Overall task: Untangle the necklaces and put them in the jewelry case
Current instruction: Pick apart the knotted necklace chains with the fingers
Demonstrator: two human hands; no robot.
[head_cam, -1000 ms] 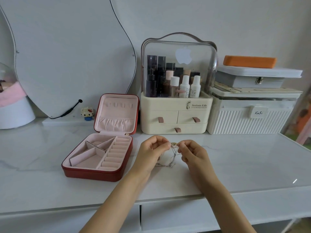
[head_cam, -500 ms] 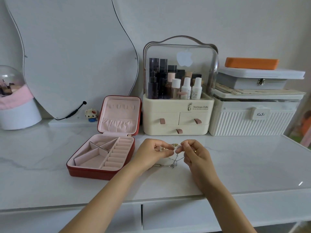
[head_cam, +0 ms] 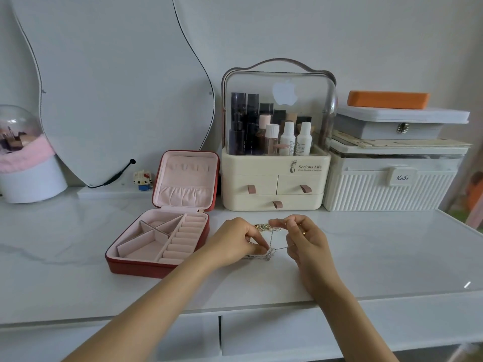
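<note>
— How is the light behaving?
— Soft, even daylight is filling the scene; only faint shadows are lying under the hands.
— Any glare?
— A small glint is showing on the glossy tabletop (head_cam: 467,284) at right.
— Sharpness?
— The edges are bowing and softening, wide-angle style.

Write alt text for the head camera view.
Two bare hands, left hand and right hand, pinch thin tangled gold and silver necklace chains above a white marble-look tabletop. An open red jewelry case with pink lining sits to their left.
</note>
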